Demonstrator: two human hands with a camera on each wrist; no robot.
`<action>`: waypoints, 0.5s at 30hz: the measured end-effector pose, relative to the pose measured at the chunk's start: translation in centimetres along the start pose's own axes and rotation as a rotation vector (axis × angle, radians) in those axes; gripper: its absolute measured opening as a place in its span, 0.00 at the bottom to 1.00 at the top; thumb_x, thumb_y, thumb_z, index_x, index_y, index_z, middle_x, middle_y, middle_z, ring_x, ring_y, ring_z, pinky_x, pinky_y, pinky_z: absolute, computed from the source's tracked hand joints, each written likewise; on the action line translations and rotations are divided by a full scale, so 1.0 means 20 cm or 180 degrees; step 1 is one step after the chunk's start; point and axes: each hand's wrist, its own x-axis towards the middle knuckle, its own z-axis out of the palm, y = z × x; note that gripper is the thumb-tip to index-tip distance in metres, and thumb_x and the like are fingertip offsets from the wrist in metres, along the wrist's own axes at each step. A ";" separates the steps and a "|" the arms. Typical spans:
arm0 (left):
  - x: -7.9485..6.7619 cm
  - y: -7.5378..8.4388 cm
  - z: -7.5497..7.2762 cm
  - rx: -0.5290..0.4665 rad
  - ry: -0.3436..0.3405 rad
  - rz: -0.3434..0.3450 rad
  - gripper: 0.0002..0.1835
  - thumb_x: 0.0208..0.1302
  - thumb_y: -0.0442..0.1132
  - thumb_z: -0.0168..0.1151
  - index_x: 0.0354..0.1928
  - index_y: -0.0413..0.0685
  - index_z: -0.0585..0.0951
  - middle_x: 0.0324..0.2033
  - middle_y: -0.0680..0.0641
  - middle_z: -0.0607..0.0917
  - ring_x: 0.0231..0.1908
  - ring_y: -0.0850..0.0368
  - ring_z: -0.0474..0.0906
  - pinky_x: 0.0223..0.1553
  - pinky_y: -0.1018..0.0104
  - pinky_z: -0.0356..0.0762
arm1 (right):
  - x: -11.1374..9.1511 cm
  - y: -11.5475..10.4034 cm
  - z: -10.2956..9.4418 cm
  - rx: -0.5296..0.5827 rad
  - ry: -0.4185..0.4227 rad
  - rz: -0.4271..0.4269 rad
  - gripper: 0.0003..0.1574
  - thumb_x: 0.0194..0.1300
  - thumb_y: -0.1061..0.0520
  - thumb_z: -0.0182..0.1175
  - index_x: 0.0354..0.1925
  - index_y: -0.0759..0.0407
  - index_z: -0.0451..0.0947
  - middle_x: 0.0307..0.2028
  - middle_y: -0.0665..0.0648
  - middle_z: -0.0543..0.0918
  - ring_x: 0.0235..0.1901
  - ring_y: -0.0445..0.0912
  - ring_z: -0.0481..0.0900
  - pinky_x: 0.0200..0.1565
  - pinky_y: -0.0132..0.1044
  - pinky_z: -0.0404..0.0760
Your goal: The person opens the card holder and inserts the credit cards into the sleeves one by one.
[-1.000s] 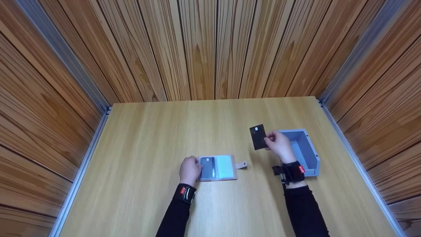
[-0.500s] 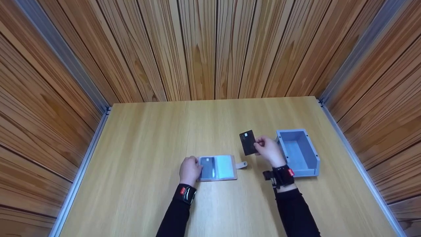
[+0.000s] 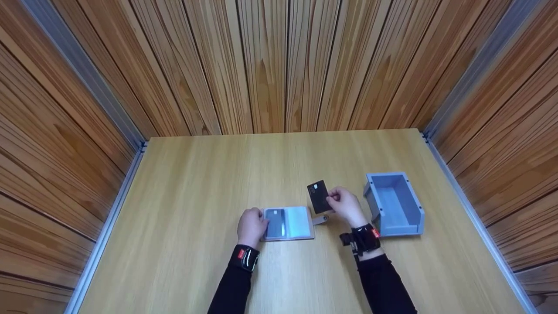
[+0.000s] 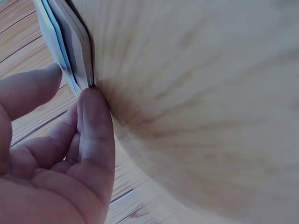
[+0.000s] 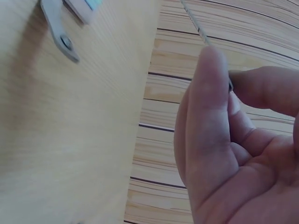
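Observation:
An open card holder (image 3: 298,222) with clear sleeves lies on the table. A dark card (image 3: 274,223) with a chip sits in its left sleeve. My left hand (image 3: 251,226) pinches the holder's left edge, thumb on the sleeves and fingers at the cover, as the left wrist view shows. A black card (image 3: 318,196) with a chip is pinched by one edge between thumb and fingers of my right hand (image 3: 346,206). That card is tilted and raised over the holder's upper right corner, near its snap strap (image 3: 320,220). In the right wrist view the black card appears edge-on.
A grey-blue plastic bin (image 3: 394,203) stands on the table (image 3: 200,183) to the right of my right hand. Wood-plank walls (image 3: 261,65) with metal corner posts close off the back and both sides.
My right hand has carried the black card left and toward me, away from the bin and closer to the card holder. My left hand and the holder have stayed in place.

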 end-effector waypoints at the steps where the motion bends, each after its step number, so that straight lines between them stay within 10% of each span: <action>1: 0.00 0.00 0.00 0.0005 -0.0001 0.0007 0.10 0.56 0.36 0.73 0.34 0.39 0.80 0.29 0.47 0.76 0.31 0.51 0.75 0.35 0.56 0.74 | 0.00 0.00 0.01 -0.0012 -0.0012 -0.0015 0.06 0.61 0.68 0.61 0.38 0.70 0.76 0.31 0.59 0.79 0.33 0.52 0.78 0.37 0.42 0.80; 9: -0.01 0.01 -0.02 -0.0048 0.0089 -0.0051 0.18 0.60 0.39 0.70 0.48 0.35 0.80 0.35 0.44 0.78 0.36 0.51 0.76 0.39 0.56 0.76 | -0.01 -0.02 0.08 -0.0083 -0.0098 -0.0069 0.05 0.62 0.67 0.61 0.37 0.68 0.76 0.32 0.58 0.79 0.34 0.51 0.77 0.38 0.43 0.77; 15: -0.03 0.07 -0.02 -0.0457 0.0324 0.0291 0.17 0.59 0.36 0.69 0.48 0.33 0.81 0.32 0.46 0.79 0.35 0.52 0.76 0.40 0.55 0.76 | -0.02 -0.02 0.14 -0.0028 -0.0147 -0.0161 0.04 0.62 0.68 0.61 0.36 0.67 0.76 0.30 0.57 0.78 0.31 0.49 0.77 0.34 0.40 0.78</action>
